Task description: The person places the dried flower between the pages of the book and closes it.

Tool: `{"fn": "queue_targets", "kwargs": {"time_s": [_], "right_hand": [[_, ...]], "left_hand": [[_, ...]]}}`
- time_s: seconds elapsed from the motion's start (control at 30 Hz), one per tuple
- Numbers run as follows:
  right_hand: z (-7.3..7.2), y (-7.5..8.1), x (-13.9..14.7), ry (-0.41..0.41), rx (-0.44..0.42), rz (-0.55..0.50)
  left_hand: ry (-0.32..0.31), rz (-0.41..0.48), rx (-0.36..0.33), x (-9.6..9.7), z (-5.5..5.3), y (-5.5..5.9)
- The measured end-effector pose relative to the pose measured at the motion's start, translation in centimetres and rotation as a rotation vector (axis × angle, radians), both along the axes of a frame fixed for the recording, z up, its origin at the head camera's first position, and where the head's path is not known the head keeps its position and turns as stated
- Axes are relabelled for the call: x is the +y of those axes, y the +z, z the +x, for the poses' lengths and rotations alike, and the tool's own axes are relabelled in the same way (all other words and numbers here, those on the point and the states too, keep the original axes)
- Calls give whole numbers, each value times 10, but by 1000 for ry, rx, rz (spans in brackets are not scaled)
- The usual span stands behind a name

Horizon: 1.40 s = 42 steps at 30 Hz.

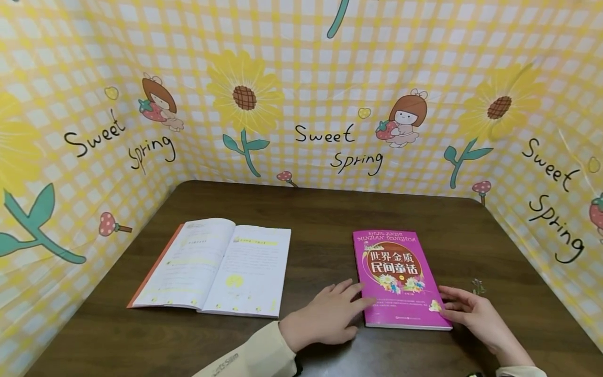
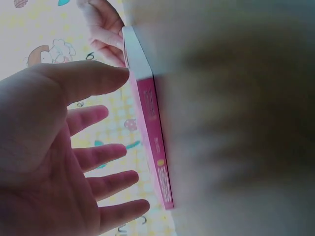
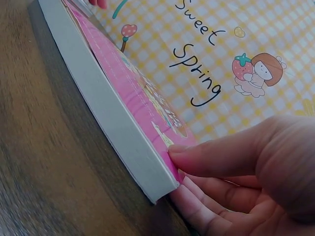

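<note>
A closed book with a magenta cover [image 1: 398,309] lies on the table, its spine toward the left. Beside that spine is my left hand [image 1: 328,317], fingers spread and fairly straight. Its thumb reaches the lower part of the book in the head view. In the left wrist view the other fingers of this hand [image 2: 54,152] show nothing held. At the lower right corner, my right hand [image 1: 478,319] pinches the book's edge. The right wrist view shows its thumb [image 3: 197,160] on the pink cover, with the other fingers against the side, partly hidden.
Another book [image 1: 254,262] lies spread face up on the left of the brown table [image 1: 325,209]. Right of the magenta book is a small plant-like item [image 1: 478,286]. A yellow checked cloth [image 1: 311,94] with printed flowers walls the table at the back and sides.
</note>
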State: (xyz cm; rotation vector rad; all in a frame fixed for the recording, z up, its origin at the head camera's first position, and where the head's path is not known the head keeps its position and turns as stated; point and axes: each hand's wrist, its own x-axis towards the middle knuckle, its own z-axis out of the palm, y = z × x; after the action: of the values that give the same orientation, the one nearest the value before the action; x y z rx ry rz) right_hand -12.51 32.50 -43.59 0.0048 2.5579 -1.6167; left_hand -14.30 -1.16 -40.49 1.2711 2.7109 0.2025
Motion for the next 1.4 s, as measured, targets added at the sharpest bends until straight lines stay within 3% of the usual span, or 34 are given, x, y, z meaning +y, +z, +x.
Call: {"fn": "queue_targets", "kwargs": {"time_s": [0.1, 0.2, 0.4, 0.5, 0.6, 0.77, 1.0, 1.1, 1.23, 1.4], "right_hand": [[0, 3, 0, -4, -15, 21], [-1, 5, 1, -9, -28, 37], [0, 6, 1, -2, -45, 42], [1, 5, 2, -6, -38, 33], [1, 5, 2, -7, -36, 37], [0, 5, 2, -1, -29, 38], [-2, 6, 0, 9, -34, 55], [-3, 7, -1, 17, -37, 58], [-2, 8, -1, 22, -35, 62], [-1, 9, 0, 16, -34, 88]], "left_hand": [[24, 32, -10, -15, 1, 4], [51, 66, 28, -32, 2, 7], [144, 149, 138, -74, -2, 5], [200, 229, 178, -94, -6, 5], [247, 305, 261, -114, -11, 8], [387, 354, 403, -155, -18, 14], [640, 388, 460, -223, -14, 16], [766, 391, 405, -253, -8, 12], [918, 389, 224, -286, 0, 3], [1005, 336, 55, -309, 5, -3]]}}
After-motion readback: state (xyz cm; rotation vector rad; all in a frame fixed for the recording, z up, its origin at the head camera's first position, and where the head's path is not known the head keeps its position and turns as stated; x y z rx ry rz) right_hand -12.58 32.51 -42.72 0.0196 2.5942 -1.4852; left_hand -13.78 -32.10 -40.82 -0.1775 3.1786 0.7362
